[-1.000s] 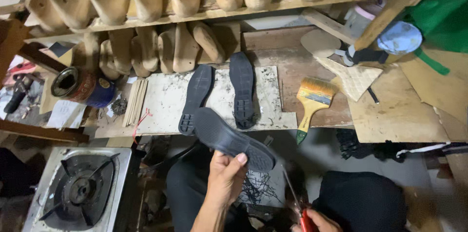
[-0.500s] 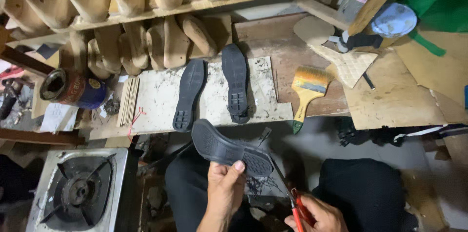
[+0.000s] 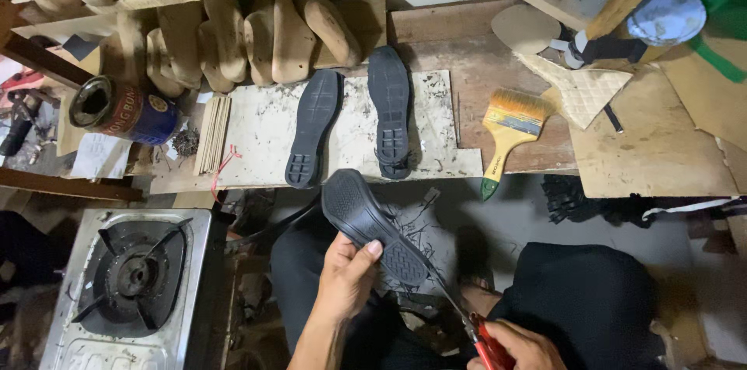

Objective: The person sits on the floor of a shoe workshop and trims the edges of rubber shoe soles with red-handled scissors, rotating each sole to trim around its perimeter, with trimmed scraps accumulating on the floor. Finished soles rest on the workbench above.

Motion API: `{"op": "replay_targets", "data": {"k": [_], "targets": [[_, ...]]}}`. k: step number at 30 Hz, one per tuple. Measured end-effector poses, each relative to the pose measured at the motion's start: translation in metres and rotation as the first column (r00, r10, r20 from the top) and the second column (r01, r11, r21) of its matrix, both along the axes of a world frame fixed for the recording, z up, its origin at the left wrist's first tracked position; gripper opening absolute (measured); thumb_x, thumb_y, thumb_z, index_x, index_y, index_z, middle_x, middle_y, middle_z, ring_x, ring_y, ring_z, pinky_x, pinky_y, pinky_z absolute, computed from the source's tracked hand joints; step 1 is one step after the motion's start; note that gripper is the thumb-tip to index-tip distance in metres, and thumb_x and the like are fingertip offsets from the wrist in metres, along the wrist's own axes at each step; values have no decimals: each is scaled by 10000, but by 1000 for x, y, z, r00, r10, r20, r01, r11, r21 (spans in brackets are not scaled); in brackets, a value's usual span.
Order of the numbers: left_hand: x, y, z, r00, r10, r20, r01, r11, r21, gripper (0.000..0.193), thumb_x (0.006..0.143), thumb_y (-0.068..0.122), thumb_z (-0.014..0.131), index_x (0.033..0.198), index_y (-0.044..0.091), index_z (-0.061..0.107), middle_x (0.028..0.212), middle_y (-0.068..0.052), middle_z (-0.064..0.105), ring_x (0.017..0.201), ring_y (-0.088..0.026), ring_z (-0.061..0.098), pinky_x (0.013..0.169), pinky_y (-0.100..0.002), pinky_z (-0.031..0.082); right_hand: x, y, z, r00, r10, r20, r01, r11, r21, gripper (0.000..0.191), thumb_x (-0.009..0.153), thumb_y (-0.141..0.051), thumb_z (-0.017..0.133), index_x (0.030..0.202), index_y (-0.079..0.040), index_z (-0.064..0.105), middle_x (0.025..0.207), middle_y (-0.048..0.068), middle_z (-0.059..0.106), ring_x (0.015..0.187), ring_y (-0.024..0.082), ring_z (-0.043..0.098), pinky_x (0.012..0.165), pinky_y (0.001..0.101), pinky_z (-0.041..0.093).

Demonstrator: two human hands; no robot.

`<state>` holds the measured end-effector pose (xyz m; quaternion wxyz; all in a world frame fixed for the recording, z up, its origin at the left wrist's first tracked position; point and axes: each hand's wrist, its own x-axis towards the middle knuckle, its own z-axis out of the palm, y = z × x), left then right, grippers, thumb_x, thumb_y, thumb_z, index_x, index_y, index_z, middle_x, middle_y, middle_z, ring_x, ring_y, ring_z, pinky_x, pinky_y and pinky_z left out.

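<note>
Brush (image 3: 510,127), two soles (image 3: 352,125) (stove (image 3: 132,277) left)

Black shoe soles: three in total, two lying on the bench (image 3: 521,90), namely the left sole (image 3: 313,127) and the right sole (image 3: 389,112), and one held sole (image 3: 372,224). Paintbrush (image 3: 510,125): one. Tin can (image 3: 120,111): one. Gas stove (image 3: 132,277): one.

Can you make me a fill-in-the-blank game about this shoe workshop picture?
1. The left hand holds a black shoe ____.
2. The right hand holds scissors with ____ handles.
3. On the white board lie ____ more black soles.
4. The paintbrush has a yellow and ____ handle.

Missing words: sole; red; two; green
</note>
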<state>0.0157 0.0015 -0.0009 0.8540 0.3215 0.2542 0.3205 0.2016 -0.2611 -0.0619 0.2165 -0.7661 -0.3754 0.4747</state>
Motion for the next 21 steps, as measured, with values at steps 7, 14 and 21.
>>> {"op": "replay_targets", "data": {"k": [7, 14, 21], "targets": [[-2, -4, -2, 998, 22, -60, -16, 995, 99, 525, 892, -51, 632, 1385, 49, 482, 1254, -113, 654, 1171, -225, 625, 1048, -405, 478, -12, 10, 13, 1000, -6, 4, 6, 1000, 25, 463, 738, -370, 871, 1111, -127, 745, 793, 42, 755, 678, 123, 771, 672, 301, 622], [-19, 11, -18, 992, 29, -123, -24, 999, 44, 396, 972, 20, 619, 1357, -44, 550, 1254, -163, 667, 1139, -255, 631, 1009, -425, 492, -10, 6, -1, 969, -110, -221, 122, 992, 44, 552, 731, -294, 884, 1231, -106, 743, 755, 84, 756, 670, 132, 755, 649, 292, 624], [-13, 3, -13, 998, 40, -58, -37, 998, 48, 533, 883, -25, 620, 1390, 48, 470, 1281, -116, 646, 1160, -227, 654, 1005, -419, 541, -8, 4, -18, 968, -112, -226, 90, 991, -103, 621, 744, -304, 888, 1302, -106, 702, 859, 73, 813, 860, 159, 818, 826, 294, 664]]}}
